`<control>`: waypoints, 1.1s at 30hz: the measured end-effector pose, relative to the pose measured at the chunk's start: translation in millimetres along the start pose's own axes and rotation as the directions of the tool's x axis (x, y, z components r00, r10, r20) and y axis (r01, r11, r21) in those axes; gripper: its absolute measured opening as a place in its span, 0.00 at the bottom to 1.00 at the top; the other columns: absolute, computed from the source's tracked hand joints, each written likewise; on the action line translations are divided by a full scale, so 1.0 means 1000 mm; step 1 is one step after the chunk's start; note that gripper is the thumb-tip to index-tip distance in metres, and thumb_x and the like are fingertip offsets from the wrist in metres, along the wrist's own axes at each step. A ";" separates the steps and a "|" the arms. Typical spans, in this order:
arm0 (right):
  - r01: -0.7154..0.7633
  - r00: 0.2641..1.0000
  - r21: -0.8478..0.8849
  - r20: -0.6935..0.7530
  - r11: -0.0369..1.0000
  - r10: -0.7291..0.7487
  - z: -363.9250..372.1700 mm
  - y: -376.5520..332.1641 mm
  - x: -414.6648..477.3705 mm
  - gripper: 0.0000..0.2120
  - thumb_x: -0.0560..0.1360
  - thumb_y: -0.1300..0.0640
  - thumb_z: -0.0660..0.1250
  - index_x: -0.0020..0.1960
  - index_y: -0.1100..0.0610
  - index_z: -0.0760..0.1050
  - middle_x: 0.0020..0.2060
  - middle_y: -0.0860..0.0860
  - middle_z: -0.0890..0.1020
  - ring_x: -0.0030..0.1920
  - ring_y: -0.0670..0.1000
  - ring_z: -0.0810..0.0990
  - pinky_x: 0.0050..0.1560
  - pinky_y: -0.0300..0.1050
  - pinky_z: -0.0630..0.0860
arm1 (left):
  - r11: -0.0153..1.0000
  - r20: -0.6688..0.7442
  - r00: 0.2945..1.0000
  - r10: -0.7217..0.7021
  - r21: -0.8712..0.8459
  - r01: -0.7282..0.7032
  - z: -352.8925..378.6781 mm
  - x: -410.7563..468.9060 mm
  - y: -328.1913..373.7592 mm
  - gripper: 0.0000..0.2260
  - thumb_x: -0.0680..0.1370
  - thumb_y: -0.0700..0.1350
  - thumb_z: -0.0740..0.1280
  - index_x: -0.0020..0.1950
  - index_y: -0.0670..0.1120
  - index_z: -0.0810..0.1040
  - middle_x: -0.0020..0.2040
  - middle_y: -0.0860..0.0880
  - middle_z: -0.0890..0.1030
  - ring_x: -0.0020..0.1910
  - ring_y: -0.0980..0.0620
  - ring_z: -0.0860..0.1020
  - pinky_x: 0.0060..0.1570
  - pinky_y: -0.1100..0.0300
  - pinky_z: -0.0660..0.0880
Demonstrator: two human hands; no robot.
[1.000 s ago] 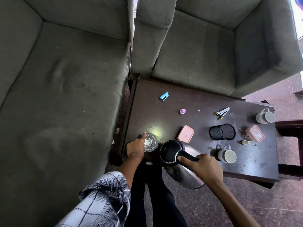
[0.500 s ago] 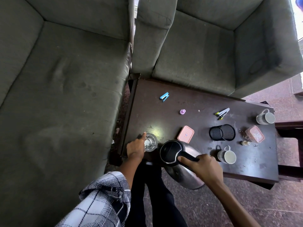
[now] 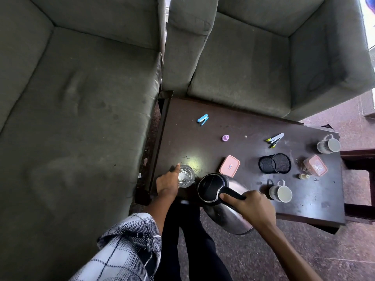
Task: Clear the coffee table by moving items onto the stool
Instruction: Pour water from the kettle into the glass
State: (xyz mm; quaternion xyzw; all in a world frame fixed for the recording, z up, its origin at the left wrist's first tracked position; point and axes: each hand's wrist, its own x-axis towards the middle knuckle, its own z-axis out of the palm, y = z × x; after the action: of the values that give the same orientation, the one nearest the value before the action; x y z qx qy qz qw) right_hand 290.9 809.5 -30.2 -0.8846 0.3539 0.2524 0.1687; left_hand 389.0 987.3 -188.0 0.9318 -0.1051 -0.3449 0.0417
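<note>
Coffee table point(image 3: 203, 142): dark surface, crowded, nothing visibly cleared; stool not surely identifiable, perhaps the dark wooden frame at 3 o'clock beyond the table's end.

Right fingers point(image 3: 229, 196) curled tight round the black handle of the steel kettle point(image 3: 227, 211), thumb laid along the top toward the lid. Right hand point(image 3: 253, 205) at the near edge, kettle body tipped and overhanging the floor at 6 o'clock, apparently lifted rather than resting. Left fingers point(image 3: 176, 169) wrapped loosely about the clear glass point(image 3: 185, 175), index stretched along its far rim; left hand point(image 3: 167, 183) at the near corner, at 9 o'clock from the kettle, glass seemingly on the surface.

Outward from there: pink lid point(image 3: 229, 166) just beyond the kettle at 12 o'clock; white mug point(image 3: 281, 192) at 3 o'clock of the right hand; black mesh holder point(image 3: 275, 163) past it; pink box point(image 3: 315, 165) and second mug point(image 3: 328, 146) toward the far end at 2 o'clock; blue stapler point(image 3: 203, 119), lilac cap point(image 3: 225, 138) and yellow-tipped markers point(image 3: 275, 138) near the back edge.

Step in hand, by the look of it: first pickup, both hands securing a load. Next move calls for raising the glass level, keeping the kettle upright against spills, then turning toward the stool and setting both down with room left for the rest.
</note>
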 end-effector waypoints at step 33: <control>0.032 0.999 -0.021 0.004 0.999 -0.032 -0.004 0.002 0.005 0.35 0.59 0.25 0.64 0.23 0.59 0.64 0.21 0.49 0.70 0.30 0.55 0.75 0.31 0.42 0.66 | 1.000 -0.001 1.000 -0.009 -0.001 0.009 0.004 0.002 0.000 0.30 0.78 0.39 0.62 0.75 0.56 0.52 0.56 0.45 0.81 0.53 0.46 0.81 0.48 0.55 0.75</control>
State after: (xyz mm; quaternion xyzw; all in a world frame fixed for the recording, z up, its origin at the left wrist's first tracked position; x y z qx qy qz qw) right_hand 293.8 803.3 -30.5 -0.8914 0.3368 0.2552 0.1640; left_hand 387.8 987.1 -191.8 0.9324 -0.1009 -0.3447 0.0404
